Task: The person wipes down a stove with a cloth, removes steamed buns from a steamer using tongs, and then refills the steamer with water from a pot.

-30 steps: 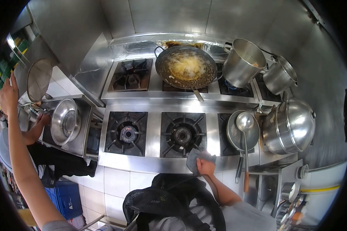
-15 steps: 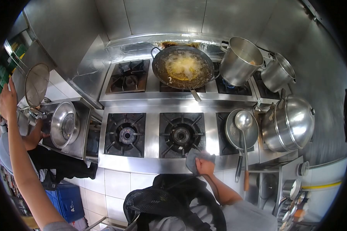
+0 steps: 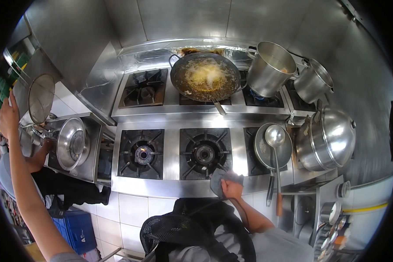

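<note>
My right hand (image 3: pixel 232 189) is closed on a grey cloth (image 3: pixel 220 180) at the stove's front edge, just below the middle front burner (image 3: pixel 205 153). Far to the left my left arm is stretched out. At its end, my left hand (image 3: pixel 8 117) is raised with at least one finger extended, near a round mesh strainer (image 3: pixel 41 98); nothing shows in it. On the back row, a black wok (image 3: pixel 179 81) holds bubbling oil with pale yellow food (image 3: pixel 205 74) frying in it.
Two tall steel pots, one large (image 3: pixel 270 74) and one smaller (image 3: pixel 312 83), stand at back right. A ladle (image 3: pixel 275 136) lies across a frying pan (image 3: pixel 262 153) beside a domed steamer (image 3: pixel 325 137). At left, a co-worker's arm (image 3: pixel 39 157) is near a steel bowl (image 3: pixel 70 144).
The view has shifted very slightly. The food and bubbles in the wok look a little different, and the co-worker's hand has moved slightly. Both my hands stay in place.
</note>
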### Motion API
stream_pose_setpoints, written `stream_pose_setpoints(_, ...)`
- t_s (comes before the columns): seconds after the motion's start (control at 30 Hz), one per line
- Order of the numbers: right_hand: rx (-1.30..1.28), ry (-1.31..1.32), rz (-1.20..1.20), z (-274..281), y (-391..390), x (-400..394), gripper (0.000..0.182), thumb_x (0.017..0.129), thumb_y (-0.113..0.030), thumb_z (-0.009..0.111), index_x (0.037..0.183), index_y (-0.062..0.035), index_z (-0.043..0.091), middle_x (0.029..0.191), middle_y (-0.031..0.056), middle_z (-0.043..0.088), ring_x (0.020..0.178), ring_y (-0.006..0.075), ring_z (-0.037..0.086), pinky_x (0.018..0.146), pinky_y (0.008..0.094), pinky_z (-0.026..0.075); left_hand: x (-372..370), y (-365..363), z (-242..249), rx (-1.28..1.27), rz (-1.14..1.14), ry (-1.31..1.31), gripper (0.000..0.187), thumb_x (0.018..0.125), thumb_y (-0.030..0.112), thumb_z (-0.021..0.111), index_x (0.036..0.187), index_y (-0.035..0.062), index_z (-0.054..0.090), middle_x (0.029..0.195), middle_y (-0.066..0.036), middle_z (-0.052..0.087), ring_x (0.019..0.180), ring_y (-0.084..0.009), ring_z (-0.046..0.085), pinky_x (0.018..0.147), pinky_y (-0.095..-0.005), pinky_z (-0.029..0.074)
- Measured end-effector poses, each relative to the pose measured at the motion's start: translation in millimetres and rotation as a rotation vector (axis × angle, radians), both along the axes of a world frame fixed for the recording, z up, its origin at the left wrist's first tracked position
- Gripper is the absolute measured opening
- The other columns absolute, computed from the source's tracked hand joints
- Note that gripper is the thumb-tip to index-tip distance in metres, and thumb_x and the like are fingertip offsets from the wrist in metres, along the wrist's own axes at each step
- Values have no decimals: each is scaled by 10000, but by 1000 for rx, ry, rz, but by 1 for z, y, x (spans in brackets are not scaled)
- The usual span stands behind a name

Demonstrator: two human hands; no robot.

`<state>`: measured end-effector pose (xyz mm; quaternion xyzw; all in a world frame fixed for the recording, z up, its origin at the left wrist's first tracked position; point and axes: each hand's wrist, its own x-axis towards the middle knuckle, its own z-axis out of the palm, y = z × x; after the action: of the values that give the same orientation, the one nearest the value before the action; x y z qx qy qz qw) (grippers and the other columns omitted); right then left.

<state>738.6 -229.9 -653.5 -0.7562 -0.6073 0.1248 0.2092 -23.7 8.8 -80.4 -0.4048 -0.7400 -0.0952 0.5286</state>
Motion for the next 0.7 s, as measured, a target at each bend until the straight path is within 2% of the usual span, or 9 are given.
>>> stream_pose_setpoints(0.2,44,12,7,-1,0,0,427,925,-406,626,648,-84,674,647,172,643,611,395,636,578,498,490,1,0,0,-1,-16,-39,623,1031,580,339,1245,92,663,1152,-206,697,1081,-400,648,926,-498,513)
stream_pose_setpoints(0.37,35,7,14,1,1,0,430,923,-407,628,642,-84,671,639,171,640,607,394,635,575,496,489,-5,1,-1,16,-27,36,591,1034,564,361,1212,92,668,1077,-200,716,1026,-406,666,869,-511,532)
stream_pose_setpoints(0.7,31,-1,-9,4,0,-2,442,927,-417,623,637,-86,669,630,175,636,598,402,635,571,505,489,-2,-1,-2,21,-37,56,585,1034,560,366,1199,89,671,1068,-199,717,1014,-404,669,859,-508,536)
